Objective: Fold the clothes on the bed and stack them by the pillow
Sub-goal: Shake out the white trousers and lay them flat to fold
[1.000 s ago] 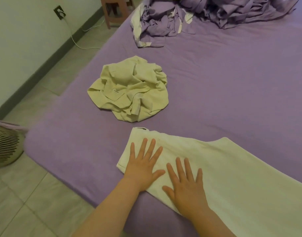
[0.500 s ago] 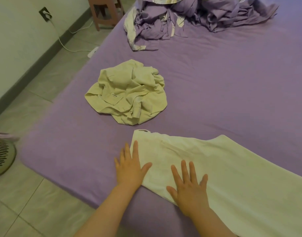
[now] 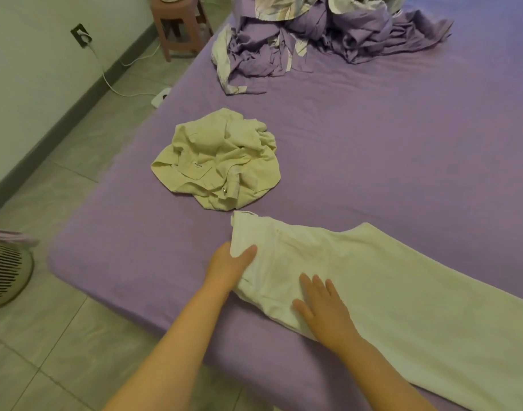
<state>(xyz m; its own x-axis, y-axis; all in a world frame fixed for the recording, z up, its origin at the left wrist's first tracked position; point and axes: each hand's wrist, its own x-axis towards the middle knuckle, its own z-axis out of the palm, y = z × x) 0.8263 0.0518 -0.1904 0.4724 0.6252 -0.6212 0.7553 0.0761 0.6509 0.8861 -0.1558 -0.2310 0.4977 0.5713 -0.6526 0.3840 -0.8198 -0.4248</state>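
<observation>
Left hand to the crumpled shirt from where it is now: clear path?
Probably yes. The left hand grips the end of the white garment, and only bare sheet lies between it and the crumpled shirt. It would have to let go first. The right hand rests flat on the garment.

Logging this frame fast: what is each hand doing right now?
Left hand: grips the end of the white garment, thumb on top, fingers tucked beneath.
Right hand: open, fingers straight, resting flat on the white garment.
</observation>
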